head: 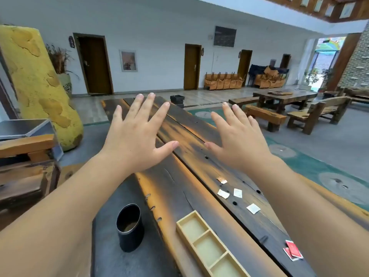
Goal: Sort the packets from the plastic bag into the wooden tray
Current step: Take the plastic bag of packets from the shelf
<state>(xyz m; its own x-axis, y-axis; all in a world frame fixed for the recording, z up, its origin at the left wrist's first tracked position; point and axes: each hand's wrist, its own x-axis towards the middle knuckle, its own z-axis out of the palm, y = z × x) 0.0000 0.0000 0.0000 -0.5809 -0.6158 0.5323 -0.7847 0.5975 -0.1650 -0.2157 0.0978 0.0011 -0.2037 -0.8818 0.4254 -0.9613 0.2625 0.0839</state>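
Observation:
My left hand and my right hand are stretched out above the long dark wooden table, fingers spread and straight, holding nothing. Nearer to me lies a pale wooden tray with three bare compartments. Loose packets lie on the table to its right: an orange-and-white one, three white ones, and two red ones beside my right forearm. No plastic bag is in view.
A black cylindrical cup stands left of the tray on a grey slab. A wooden bench and a metal box are at the left, with a tall yellow sculpture behind. More wooden tables and benches fill the far right.

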